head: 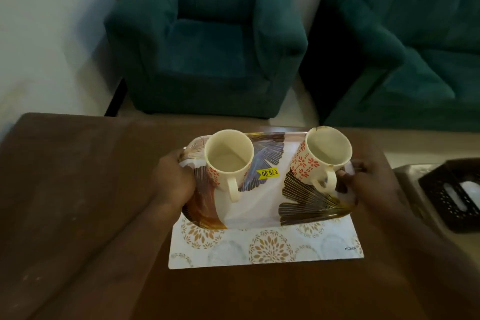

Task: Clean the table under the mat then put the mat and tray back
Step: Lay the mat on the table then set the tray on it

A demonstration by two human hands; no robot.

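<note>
Got my left hand point(174, 181) and right hand point(368, 184) both clamped on the tray point(259, 205) ends, over the mat point(265, 249) on the brown table point(78, 189), green armchairs point(207, 41) behind.

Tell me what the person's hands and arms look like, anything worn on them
Both hands are bare: no gloves, rings, watch or bracelets can be made out on the left hand or the right hand. The forearms reaching in from the bottom of the head view also look uncovered, with no sleeve edge in sight. The light is dim, so fine details could be missed.
</note>
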